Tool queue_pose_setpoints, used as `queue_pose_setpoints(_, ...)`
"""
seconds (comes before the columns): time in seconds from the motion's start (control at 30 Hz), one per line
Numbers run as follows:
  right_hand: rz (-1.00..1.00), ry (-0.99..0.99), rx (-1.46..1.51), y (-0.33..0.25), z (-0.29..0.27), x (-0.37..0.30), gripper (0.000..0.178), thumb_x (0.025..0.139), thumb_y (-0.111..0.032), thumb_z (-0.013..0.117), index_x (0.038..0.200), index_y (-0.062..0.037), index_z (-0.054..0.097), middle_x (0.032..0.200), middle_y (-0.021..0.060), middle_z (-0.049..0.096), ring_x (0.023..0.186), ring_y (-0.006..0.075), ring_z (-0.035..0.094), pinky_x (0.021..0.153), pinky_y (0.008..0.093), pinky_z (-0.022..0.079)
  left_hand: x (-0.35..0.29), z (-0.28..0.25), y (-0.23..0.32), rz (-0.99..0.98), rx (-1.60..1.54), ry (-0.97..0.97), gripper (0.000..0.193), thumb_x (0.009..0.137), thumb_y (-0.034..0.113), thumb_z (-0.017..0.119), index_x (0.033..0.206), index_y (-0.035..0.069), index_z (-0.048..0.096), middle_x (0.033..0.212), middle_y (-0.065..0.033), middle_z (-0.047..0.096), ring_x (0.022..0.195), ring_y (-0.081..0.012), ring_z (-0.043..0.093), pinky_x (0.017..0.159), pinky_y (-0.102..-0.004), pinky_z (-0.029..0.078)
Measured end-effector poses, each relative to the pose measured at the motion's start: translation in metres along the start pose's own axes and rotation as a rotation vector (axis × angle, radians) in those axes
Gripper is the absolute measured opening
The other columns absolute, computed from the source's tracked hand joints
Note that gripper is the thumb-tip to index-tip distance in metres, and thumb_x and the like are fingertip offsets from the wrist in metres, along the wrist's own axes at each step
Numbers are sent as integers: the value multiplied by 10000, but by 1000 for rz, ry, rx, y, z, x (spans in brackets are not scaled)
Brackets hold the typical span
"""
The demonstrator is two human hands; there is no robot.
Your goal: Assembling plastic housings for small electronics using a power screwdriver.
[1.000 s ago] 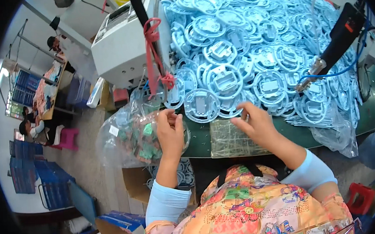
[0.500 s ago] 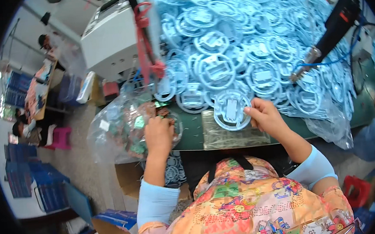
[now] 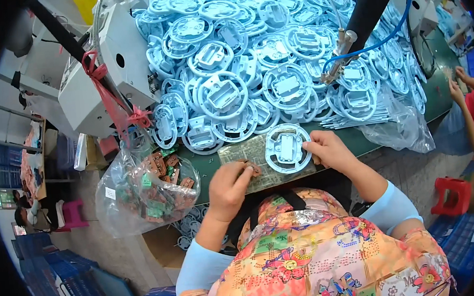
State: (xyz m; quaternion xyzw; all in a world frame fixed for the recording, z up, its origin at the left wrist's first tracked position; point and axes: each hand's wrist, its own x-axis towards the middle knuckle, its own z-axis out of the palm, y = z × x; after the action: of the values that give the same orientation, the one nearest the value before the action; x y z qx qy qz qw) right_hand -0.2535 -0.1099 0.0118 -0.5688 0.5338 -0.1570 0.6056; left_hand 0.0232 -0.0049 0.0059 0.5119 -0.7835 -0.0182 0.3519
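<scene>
My right hand (image 3: 330, 150) pinches the right rim of a light-blue plastic ring-shaped part (image 3: 287, 148), like a toy steering wheel, its inner side facing up. The part is over a tape-covered pad (image 3: 259, 156) at the table's front edge. Over the pad's left side, my left hand (image 3: 231, 188) is closed on a small brown circuit board (image 3: 254, 167), partly hidden by the fingers. To the left lies a clear plastic bag (image 3: 109, 212) with several brown and green circuit boards (image 3: 158, 163) in it.
A big heap of light-blue ring parts (image 3: 222, 94) covers the table behind. A black-handled tool (image 3: 370, 12) with a metal tip hangs over it. A grey-white machine (image 3: 105, 74) stands at left. At far right, a person's hands (image 3: 458, 86) work at the green table.
My left hand has come out of the bag of boards and moved right to the pad, holding a small board. The right hand still holds the ring part. The head view has shifted.
</scene>
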Motion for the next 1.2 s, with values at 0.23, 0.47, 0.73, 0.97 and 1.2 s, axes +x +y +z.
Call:
queue_pose_setpoints(0.23,-73,29,-82,2,2,7,273,930,-225,624,774,-16,548,600,17,553,529,84,524,490,277,401,-17,5,4,-55,36,3,286,704,-1,704,983,37,654,1039,-121,628,919,-310,608,778,-406,473)
queue_pose_setpoints(0.47,-496,-205,-68,-98,25,0,268,978,-260,555,845,-27,560,609,-8,533,499,66,506,456,246,391,-14,9,12,-182,117,48,242,749,38,738,978,75,670,1015,-89,626,929,-290,572,776,-393,422)
queue_pose_setpoints(0.73,0,-264,-118,-42,-4,17,316,962,-265,552,801,7,544,596,69,554,492,146,556,489,328,430,0,17,9,-311,14,3,194,762,86,753,947,95,696,995,-47,615,902,-263,551,766,-388,400)
queue_pose_setpoints(0.97,-193,-16,-176,-10,8,20,244,891,-218,680,941,-11,559,597,84,586,511,183,568,507,349,429,12,9,7,-208,8,114,226,733,61,763,948,89,698,1026,-54,625,913,-271,569,787,-397,403)
queue_pose_setpoints(1.2,-187,108,-284,-15,19,6,269,890,-209,658,1072,-40,553,695,161,656,688,363,645,609,447,464,42,34,22,-86,-10,9,218,732,72,754,942,94,697,1054,-46,649,969,-270,568,831,-408,405)
